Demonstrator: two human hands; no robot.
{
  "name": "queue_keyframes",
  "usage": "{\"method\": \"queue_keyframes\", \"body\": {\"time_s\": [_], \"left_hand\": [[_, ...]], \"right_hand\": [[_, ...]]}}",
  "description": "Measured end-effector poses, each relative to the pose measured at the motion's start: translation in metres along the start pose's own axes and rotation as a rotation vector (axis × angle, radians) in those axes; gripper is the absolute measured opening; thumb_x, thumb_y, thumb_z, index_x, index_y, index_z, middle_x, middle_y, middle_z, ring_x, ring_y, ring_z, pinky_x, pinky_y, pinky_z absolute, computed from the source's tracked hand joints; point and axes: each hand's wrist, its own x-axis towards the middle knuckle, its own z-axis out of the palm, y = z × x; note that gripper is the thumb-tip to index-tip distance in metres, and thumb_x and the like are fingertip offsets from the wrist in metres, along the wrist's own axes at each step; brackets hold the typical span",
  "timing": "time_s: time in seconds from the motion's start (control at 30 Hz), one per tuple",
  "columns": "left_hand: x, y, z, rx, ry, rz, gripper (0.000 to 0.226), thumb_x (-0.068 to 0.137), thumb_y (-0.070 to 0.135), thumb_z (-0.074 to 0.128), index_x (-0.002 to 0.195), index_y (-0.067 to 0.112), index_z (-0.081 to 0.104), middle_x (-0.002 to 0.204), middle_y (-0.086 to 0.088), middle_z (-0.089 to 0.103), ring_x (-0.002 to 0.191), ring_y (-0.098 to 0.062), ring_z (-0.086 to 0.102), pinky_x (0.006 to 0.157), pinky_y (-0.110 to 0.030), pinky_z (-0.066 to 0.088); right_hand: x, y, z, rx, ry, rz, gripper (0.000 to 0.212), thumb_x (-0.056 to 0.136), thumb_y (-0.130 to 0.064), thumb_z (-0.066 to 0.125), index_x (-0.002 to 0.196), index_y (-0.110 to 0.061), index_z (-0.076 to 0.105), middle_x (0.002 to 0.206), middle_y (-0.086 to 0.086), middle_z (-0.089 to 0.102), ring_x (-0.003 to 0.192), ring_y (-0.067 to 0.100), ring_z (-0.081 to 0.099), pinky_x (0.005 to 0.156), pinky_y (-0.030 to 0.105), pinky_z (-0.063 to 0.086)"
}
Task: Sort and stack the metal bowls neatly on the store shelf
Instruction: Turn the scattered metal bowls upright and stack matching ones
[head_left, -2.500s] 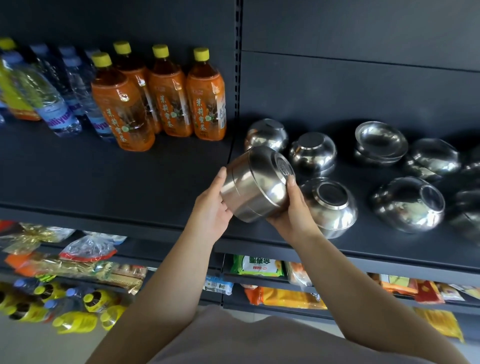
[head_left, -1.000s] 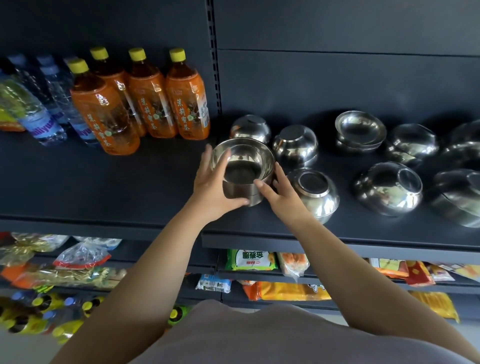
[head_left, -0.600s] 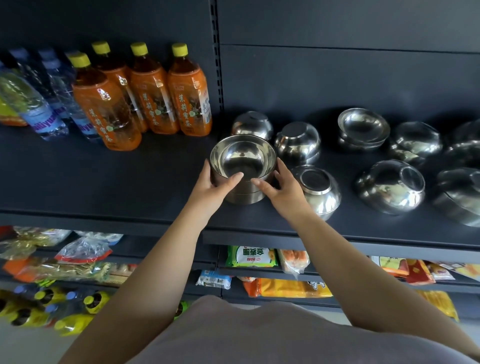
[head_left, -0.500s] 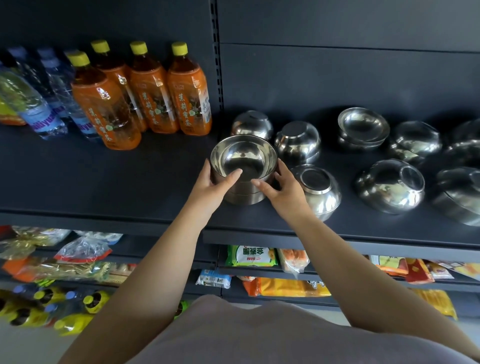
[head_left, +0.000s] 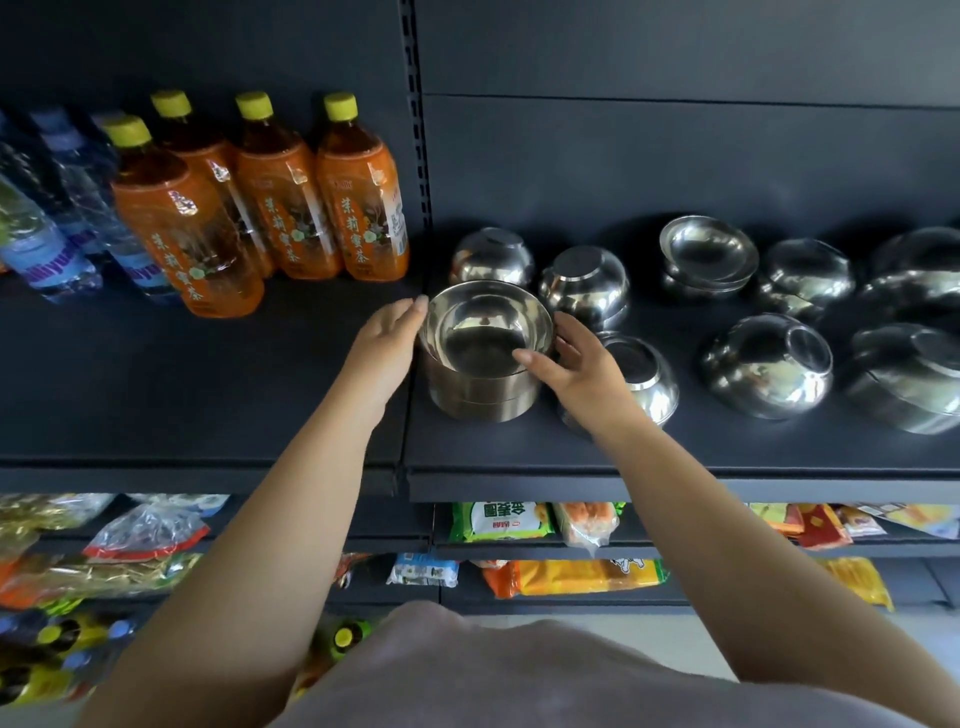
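A stack of nested metal bowls (head_left: 480, 364) stands upright on the dark shelf (head_left: 208, 395), near its front. My left hand (head_left: 384, 345) lies flat against the stack's left side, fingers straight, fingertips at the rim. My right hand (head_left: 574, 366) clasps the right side, thumb over the front rim and fingers behind. Loose bowls lie upside down behind and beside it: one at the back (head_left: 491, 254), one next to that (head_left: 584, 283), and one (head_left: 647, 382) partly hidden by my right hand.
Further right sit a small upright bowl stack (head_left: 709, 257) and several tipped or inverted bowls (head_left: 769, 364). Orange tea bottles (head_left: 358, 197) and water bottles (head_left: 47, 244) stand to the left. Packaged snacks (head_left: 498, 522) fill the shelf below.
The stack was turned upright and set down on the shelf. Since half a second ago my left thumb has come off the rim and that hand lies flat at the side.
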Motion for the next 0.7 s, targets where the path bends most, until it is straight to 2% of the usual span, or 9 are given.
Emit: {"method": "queue_keyframes", "body": {"time_s": [0.07,0.17,0.27,0.33,0.43,0.53,0.63,0.7], "left_hand": [[0.011,0.010,-0.004,0.003,0.002,0.011,0.045,0.094,0.045,0.043,0.133,0.022,0.047,0.136,0.000,0.051,0.126,-0.018,0.046,0.109,-0.045,0.033],[0.023,0.026,-0.002,0.039,-0.025,0.062,0.044,0.096,0.043,0.040,0.130,0.017,0.050,0.126,-0.002,0.058,0.114,-0.014,0.053,0.108,-0.044,0.034],[0.035,0.042,0.004,0.072,-0.052,0.109,0.040,0.098,0.039,0.038,0.125,0.014,0.054,0.124,-0.006,0.060,0.104,-0.012,0.055,0.102,-0.035,0.039],[0.045,0.050,0.008,0.104,-0.073,0.122,0.039,0.098,0.037,0.038,0.124,0.012,0.056,0.123,-0.007,0.061,0.102,-0.012,0.055,0.093,-0.030,0.039],[0.059,0.061,0.013,0.153,-0.098,0.124,0.040,0.099,0.037,0.037,0.122,0.011,0.057,0.122,-0.008,0.062,0.106,-0.015,0.056,0.090,-0.029,0.039],[0.072,0.066,0.019,0.191,-0.142,0.062,0.040,0.098,0.040,0.038,0.117,0.012,0.059,0.120,-0.006,0.062,0.111,-0.019,0.055,0.090,-0.032,0.040],[0.086,0.068,0.024,0.230,-0.181,-0.047,0.032,0.096,0.043,0.040,0.097,0.019,0.061,0.110,-0.001,0.059,0.108,-0.018,0.052,0.092,-0.035,0.039],[0.096,0.067,0.026,0.232,-0.161,-0.075,0.031,0.095,0.044,0.043,0.101,0.018,0.060,0.109,0.000,0.055,0.104,-0.017,0.051,0.090,-0.034,0.041]], "right_hand": [[0.006,-0.010,-0.004,-0.002,0.034,-0.004,0.072,0.081,-0.035,0.070,0.143,-0.017,0.037,0.141,-0.002,0.045,0.134,0.011,0.038,0.110,0.032,0.034],[0.023,-0.026,-0.009,-0.016,0.101,-0.016,0.059,0.085,-0.031,0.067,0.136,-0.009,0.047,0.135,0.004,0.054,0.127,0.016,0.048,0.105,0.027,0.037],[0.044,-0.042,-0.014,-0.115,0.141,-0.005,0.046,0.087,-0.034,0.064,0.123,-0.007,0.057,0.115,0.003,0.060,0.109,0.015,0.054,0.098,0.028,0.039],[0.060,-0.050,-0.016,-0.200,0.132,-0.030,0.035,0.088,-0.037,0.061,0.107,-0.007,0.060,0.099,0.006,0.058,0.094,0.018,0.052,0.090,0.032,0.042],[0.078,-0.063,-0.015,-0.291,0.083,-0.014,0.037,0.093,-0.036,0.055,0.094,0.000,0.062,0.077,0.014,0.056,0.072,0.026,0.052,0.068,0.030,0.043],[0.096,-0.073,-0.017,-0.383,0.020,0.053,0.048,0.095,-0.041,0.047,0.110,0.001,0.064,0.090,0.015,0.063,0.083,0.027,0.054,0.073,0.029,0.041],[0.114,-0.073,-0.013,-0.367,-0.017,0.141,0.051,0.093,-0.046,0.047,0.107,0.000,0.064,0.068,0.002,0.052,0.066,0.018,0.049,0.055,0.019,0.038],[0.124,-0.068,-0.008,-0.244,-0.016,0.208,0.053,0.089,-0.050,0.053,0.109,-0.002,0.064,0.068,0.001,0.050,0.062,0.017,0.047,0.054,0.021,0.039]]}}
